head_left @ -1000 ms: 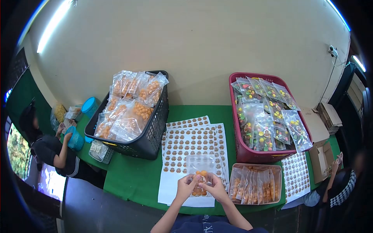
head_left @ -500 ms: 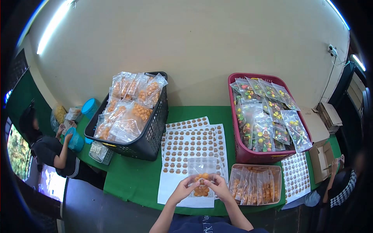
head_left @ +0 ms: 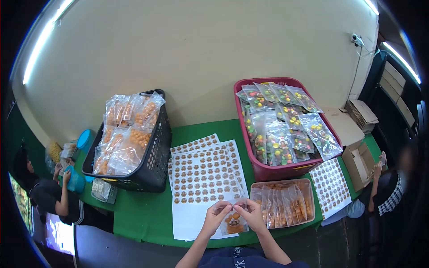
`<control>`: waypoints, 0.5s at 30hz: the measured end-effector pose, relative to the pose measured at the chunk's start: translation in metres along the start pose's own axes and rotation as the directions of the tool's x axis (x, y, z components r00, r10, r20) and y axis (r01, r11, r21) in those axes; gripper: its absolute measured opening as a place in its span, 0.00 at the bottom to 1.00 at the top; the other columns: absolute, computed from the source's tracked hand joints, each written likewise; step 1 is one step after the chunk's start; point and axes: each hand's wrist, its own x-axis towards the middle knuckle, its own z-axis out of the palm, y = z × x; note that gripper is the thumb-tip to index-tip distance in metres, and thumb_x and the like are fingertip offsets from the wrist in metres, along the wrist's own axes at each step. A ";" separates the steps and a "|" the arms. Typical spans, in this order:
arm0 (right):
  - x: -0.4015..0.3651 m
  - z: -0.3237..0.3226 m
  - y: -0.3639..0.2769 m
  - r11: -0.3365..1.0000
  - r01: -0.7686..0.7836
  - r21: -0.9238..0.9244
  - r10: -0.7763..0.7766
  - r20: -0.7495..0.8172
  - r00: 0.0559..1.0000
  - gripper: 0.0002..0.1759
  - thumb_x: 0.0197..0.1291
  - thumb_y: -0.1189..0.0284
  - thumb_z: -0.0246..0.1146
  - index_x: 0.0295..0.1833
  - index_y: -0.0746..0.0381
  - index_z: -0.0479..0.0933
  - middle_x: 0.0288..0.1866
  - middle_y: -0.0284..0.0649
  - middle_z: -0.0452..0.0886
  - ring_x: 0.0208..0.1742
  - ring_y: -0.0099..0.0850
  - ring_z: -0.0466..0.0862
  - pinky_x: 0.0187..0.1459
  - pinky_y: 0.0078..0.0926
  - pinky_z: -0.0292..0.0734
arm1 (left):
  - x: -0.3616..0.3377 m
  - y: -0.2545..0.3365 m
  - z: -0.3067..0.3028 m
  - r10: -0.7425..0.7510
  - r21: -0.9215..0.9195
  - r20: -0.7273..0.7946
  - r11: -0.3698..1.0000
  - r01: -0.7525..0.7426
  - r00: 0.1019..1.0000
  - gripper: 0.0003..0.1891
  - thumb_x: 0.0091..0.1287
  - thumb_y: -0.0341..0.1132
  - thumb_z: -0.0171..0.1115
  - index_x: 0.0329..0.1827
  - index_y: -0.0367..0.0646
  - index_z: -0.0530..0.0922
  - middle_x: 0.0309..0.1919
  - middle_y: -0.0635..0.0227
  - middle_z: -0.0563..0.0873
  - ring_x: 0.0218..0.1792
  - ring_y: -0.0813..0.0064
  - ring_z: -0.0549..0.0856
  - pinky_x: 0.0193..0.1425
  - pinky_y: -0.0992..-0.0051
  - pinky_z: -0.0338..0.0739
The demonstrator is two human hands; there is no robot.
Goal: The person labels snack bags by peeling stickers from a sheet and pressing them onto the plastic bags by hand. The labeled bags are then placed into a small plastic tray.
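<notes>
Snack bag (head_left: 233, 221), sticker on its front, hangs just over the sticker sheets (head_left: 201, 178), with fingers (head_left: 225, 207) of the left hand (head_left: 213, 218) and right hand (head_left: 254, 216) pinched on its top edge. The tray (head_left: 286, 181) beside it holds a row of bags, seemingly finished, and the black basket (head_left: 154, 169) sits heaped. The surface (head_left: 143, 214) ends under the wrists, with bare green to the left.

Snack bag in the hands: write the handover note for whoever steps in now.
Left hand and right hand: both pinch the top edge of the snack bag, held over the sticker sheets.
Done: a brown sticker seems to sit on the bag; more orange-snack bags stand in the tray beside the right hand.
To do: many orange-snack bags in the black basket; whether those carry stickers cannot be told.
</notes>
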 end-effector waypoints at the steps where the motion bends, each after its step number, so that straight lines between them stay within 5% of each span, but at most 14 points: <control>1: -0.003 -0.002 -0.003 1.000 0.000 0.015 0.001 -0.027 1.000 0.06 0.55 0.76 0.61 0.37 0.65 0.77 0.33 0.32 0.79 0.34 0.17 0.77 0.38 0.14 0.70 | -0.001 0.001 0.005 -0.001 0.007 0.019 1.000 0.001 1.000 0.05 0.61 0.30 0.60 0.37 0.39 0.78 0.34 0.70 0.82 0.39 0.82 0.79 0.47 0.81 0.71; 9: -0.024 -0.013 0.000 0.994 0.014 0.104 0.007 -0.202 0.979 0.05 0.54 0.76 0.62 0.36 0.66 0.77 0.32 0.33 0.79 0.35 0.17 0.76 0.37 0.14 0.70 | -0.003 -0.010 0.029 0.008 0.039 0.056 0.999 -0.011 0.998 0.05 0.60 0.28 0.60 0.37 0.37 0.78 0.33 0.70 0.82 0.37 0.83 0.80 0.44 0.82 0.73; 15: -0.028 -0.015 -0.010 0.999 0.035 0.018 -0.031 -0.178 0.984 0.04 0.53 0.77 0.62 0.34 0.67 0.77 0.32 0.33 0.79 0.34 0.17 0.76 0.37 0.14 0.69 | -0.010 -0.002 0.034 -0.001 0.005 0.015 1.000 0.001 1.000 0.05 0.60 0.28 0.60 0.36 0.37 0.78 0.33 0.69 0.82 0.36 0.82 0.80 0.42 0.82 0.74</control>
